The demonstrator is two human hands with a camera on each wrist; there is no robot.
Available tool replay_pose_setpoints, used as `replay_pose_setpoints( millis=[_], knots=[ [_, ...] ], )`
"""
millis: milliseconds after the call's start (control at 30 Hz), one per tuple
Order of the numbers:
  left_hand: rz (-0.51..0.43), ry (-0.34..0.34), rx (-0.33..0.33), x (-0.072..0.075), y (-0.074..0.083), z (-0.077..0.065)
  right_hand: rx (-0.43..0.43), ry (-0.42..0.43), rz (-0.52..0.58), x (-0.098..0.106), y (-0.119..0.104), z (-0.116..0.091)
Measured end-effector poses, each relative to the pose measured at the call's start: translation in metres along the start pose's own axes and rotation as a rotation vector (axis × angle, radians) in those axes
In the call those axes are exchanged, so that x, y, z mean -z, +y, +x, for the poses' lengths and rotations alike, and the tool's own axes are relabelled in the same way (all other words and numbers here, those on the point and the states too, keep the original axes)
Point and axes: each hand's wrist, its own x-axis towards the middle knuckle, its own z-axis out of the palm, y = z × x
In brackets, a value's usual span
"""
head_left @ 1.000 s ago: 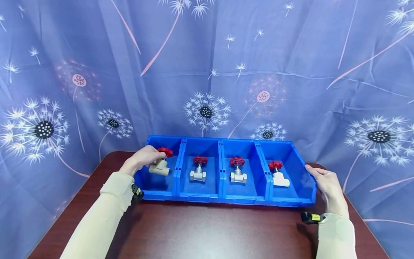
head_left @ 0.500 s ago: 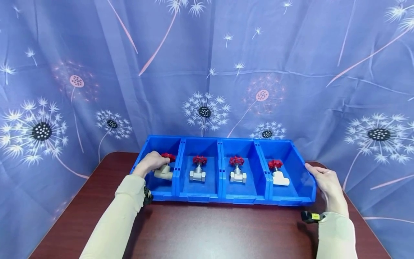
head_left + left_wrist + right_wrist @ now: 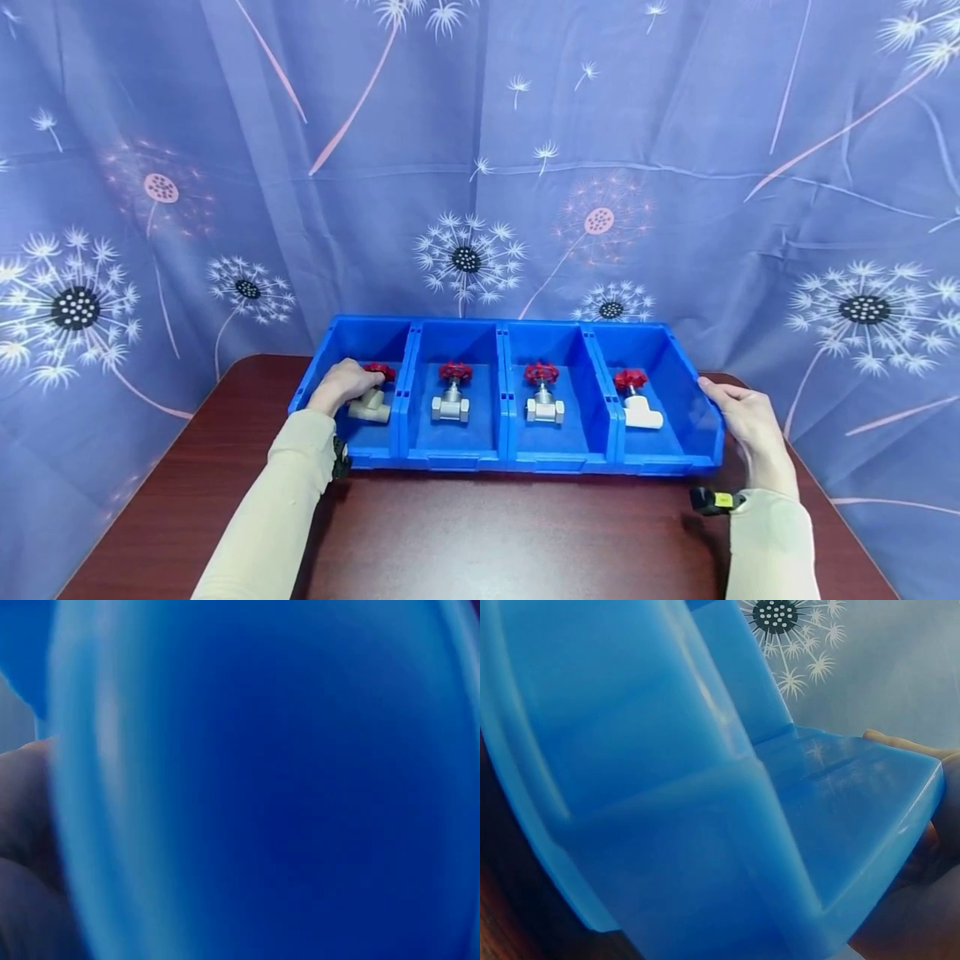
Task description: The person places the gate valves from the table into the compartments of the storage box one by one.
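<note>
My left hand (image 3: 346, 385) reaches into the leftmost compartment of a blue parts bin (image 3: 461, 457). Its fingers hold a beige valve (image 3: 370, 408) by the red handwheel (image 3: 382, 371), low over the compartment's floor. In the left wrist view, blurred blue plastic (image 3: 300, 787) hides the valve, and part of the hand (image 3: 26, 817) shows at the left edge. At the bin's far right end, my right hand (image 3: 752, 425) grips the side wall (image 3: 840, 817), thumb over the rim and fingers outside.
Two metal valves with red handwheels, one left (image 3: 450, 404) and one right (image 3: 543, 404), lie in the two middle compartments. A white valve (image 3: 641, 412) lies in the right one. The bin stands on a dark red-brown table (image 3: 495, 533) before a blue dandelion-print curtain (image 3: 375, 225).
My left hand has moved right and down into the leftmost compartment, lowering the beige valve. The right hand keeps its grip on the bin wall. The head view has shifted slightly.
</note>
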Motion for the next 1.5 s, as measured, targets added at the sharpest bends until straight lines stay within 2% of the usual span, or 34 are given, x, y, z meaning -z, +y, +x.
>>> replay_pose_setpoints(
  millis=[200,400,567,700,933,1200,1300,1500],
  knots=[
    [0.013,0.014,0.002,-0.003,0.000,0.001,0.010,0.009,-0.081,0.002,-0.003,0.000],
    [0.042,0.010,-0.003,-0.004,0.005,0.000,-0.001,0.004,-0.027,0.007,-0.003,-0.001],
    [0.062,0.011,0.004,-0.005,0.009,-0.001,0.001,0.019,-0.053,0.008,0.000,-0.002],
    [0.071,-0.002,0.015,-0.005,0.009,-0.001,0.004,0.021,-0.055,0.008,0.001,-0.003],
    [0.093,-0.017,-0.015,-0.004,0.006,0.000,0.036,0.023,-0.026,0.007,0.002,-0.002],
    [0.063,-0.053,0.002,0.002,0.010,0.000,0.044,0.014,-0.041,0.005,-0.001,0.001],
    [0.072,-0.066,-0.015,0.006,0.011,-0.002,0.052,0.012,-0.063,0.004,-0.002,0.002],
    [0.097,-0.069,-0.096,0.013,0.015,-0.009,0.068,-0.015,-0.060,0.006,-0.001,0.001]
  ],
)
